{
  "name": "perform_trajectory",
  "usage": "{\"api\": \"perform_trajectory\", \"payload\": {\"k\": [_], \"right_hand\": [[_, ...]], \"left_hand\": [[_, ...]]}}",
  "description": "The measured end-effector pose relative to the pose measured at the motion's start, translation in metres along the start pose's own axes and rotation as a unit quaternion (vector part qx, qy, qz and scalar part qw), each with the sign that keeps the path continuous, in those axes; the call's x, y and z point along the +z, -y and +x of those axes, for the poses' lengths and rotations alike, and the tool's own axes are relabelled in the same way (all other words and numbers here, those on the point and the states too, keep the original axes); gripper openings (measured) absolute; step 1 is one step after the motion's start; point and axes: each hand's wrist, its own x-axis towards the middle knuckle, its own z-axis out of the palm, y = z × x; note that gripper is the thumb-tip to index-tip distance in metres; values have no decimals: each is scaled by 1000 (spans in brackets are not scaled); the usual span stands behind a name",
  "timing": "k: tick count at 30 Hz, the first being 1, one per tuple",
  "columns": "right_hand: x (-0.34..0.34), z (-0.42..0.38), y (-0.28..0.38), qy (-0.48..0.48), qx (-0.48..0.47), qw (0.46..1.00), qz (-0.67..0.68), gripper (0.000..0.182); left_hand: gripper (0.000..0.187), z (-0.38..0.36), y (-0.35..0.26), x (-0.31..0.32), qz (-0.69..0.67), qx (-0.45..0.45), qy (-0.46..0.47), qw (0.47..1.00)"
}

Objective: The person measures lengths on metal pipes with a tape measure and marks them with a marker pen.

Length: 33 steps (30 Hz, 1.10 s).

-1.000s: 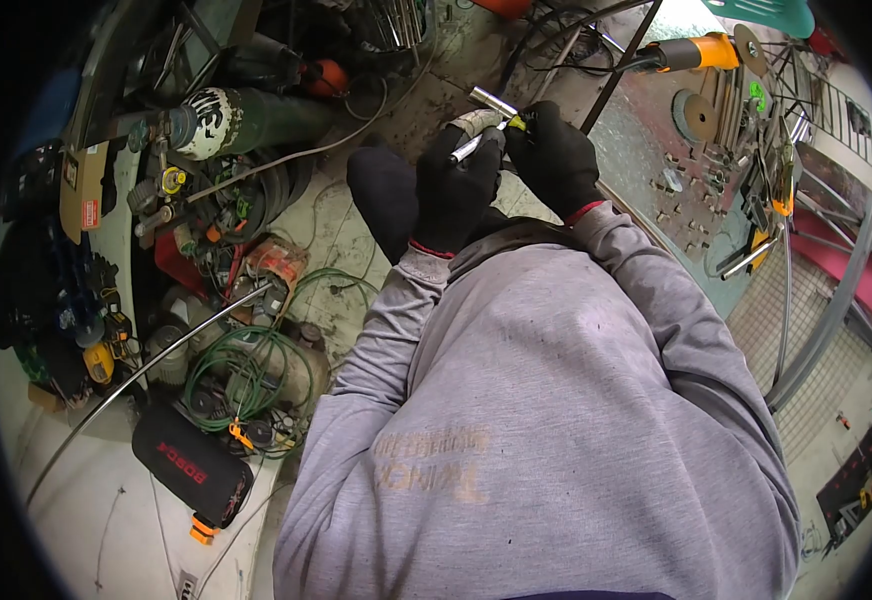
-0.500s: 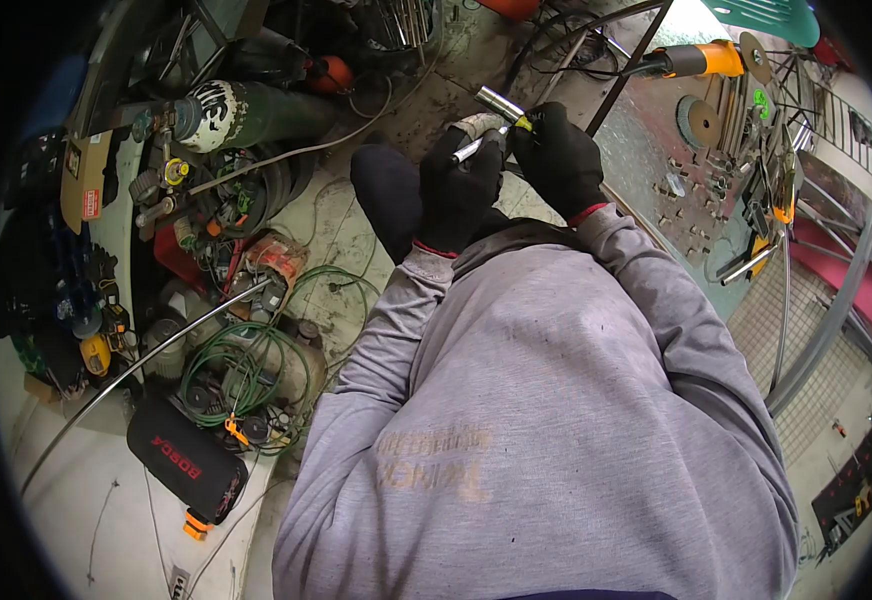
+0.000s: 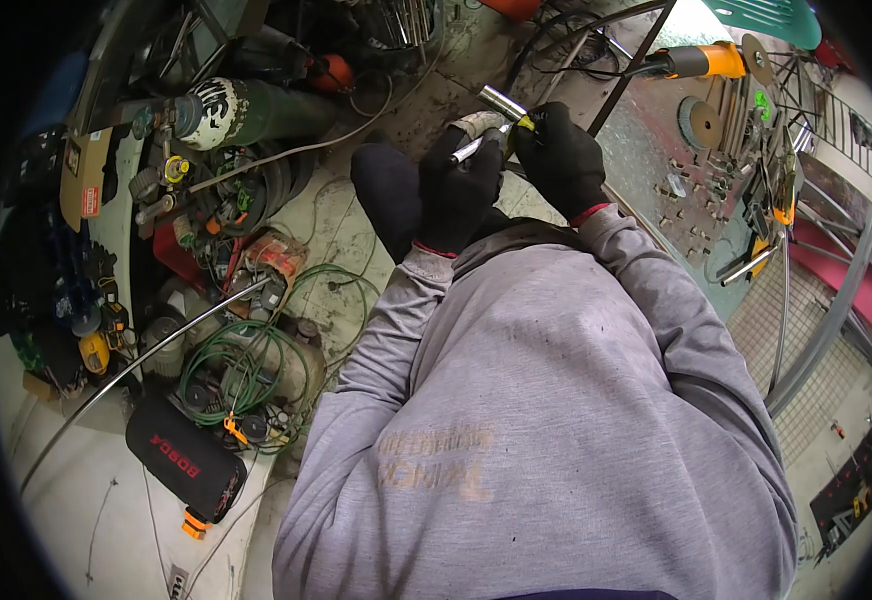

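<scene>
Both hands wear black gloves with red cuffs and meet near the top centre. My left hand (image 3: pixel 459 192) is closed round a small metal tube (image 3: pixel 481 145), whose shiny end points down and left. My right hand (image 3: pixel 562 158), just to the right, is closed on a yellow-green tool (image 3: pixel 527 123). A wider silver cylinder (image 3: pixel 502 103) extends up and left from that tool. The gloves hide most of both held items, so whether they touch cannot be made out.
To the right, a metal-topped table (image 3: pixel 646 150) bears an orange angle grinder (image 3: pixel 701 60), a round wire brush (image 3: pixel 699 122) and small metal pieces. At left are a gas cylinder (image 3: pixel 266 112), coiled green hose (image 3: pixel 241 370), a long metal rod (image 3: pixel 146 358) and a black case (image 3: pixel 186 458).
</scene>
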Motion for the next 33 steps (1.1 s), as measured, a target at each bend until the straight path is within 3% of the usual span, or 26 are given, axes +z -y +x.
{"api": "perform_trajectory", "payload": {"k": [1, 10, 14, 17, 19, 23, 25, 28, 32, 33], "right_hand": [[0, 0, 0, -1, 0, 1000, 4, 34], [2, 0, -2, 4, 5, 1000, -1, 35], [1, 0, -1, 2, -1, 1000, 0, 36], [1, 1, -2, 9, 12, 1000, -4, 36], [0, 1, -2, 10, 1, 1000, 4, 36], [1, 1, -2, 14, 13, 1000, -1, 36], [1, 1, -2, 1, -9, 1000, 0, 36], [1, 0, -1, 5, 3, 1000, 4, 36], [2, 0, -2, 0, -9, 1000, 5, 36], [2, 0, -1, 4, 0, 1000, 3, 36]], "left_hand": [[17, 1, 0, 0, 51, 74, -2, 996], [17, 0, 0, 2, 37, 21, 3, 999], [17, 1, 0, 1, 59, 68, -3, 996], [17, 0, 1, 1, 39, 23, 5, 999], [16, 2, 2, 2, 68, 73, -1, 995], [15, 1, 3, 0, 57, 40, 10, 998], [15, 2, 8, -1, 103, 94, 14, 990], [15, 0, 10, 2, 51, 33, 5, 998], [15, 1, 13, 2, 80, 83, 2, 993], [16, 1, 14, 3, 41, 24, 7, 999]]}}
